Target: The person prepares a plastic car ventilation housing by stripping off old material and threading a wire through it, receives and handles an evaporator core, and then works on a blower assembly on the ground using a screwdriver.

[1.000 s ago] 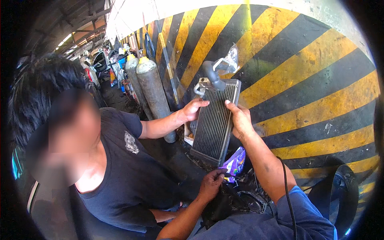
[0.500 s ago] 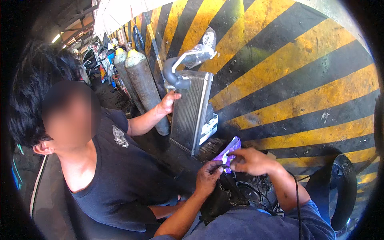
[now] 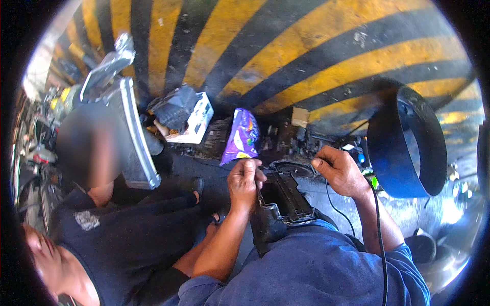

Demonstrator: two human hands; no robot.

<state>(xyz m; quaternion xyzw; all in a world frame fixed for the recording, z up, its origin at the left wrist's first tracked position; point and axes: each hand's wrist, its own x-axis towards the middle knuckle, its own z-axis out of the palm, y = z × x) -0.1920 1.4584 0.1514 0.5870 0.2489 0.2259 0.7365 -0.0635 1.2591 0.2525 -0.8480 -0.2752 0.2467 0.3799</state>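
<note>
A black plastic housing with an open, hollow inside rests against my lap. At its far left edge my left hand is closed, thumb pressed to the fingers, gripping the housing wall. My right hand is raised to the right of the housing, beside a curved dark rim. Its fingers are curled into a pinch; whatever lies between them is too small to make out. Just beyond my left hand is a shiny purple packet; the hand partly overlaps the area in front of it.
On my left a co-worker in a dark shirt is beside a finned metal heat-exchanger core. A white box with a black part stands near the striped wall. A wide black cylinder is at right; a cable hangs by my arm.
My view has swung right and down, so the co-worker and core sit further left. My hands have moved apart, the right one away from the left. More of the housing shows.
</note>
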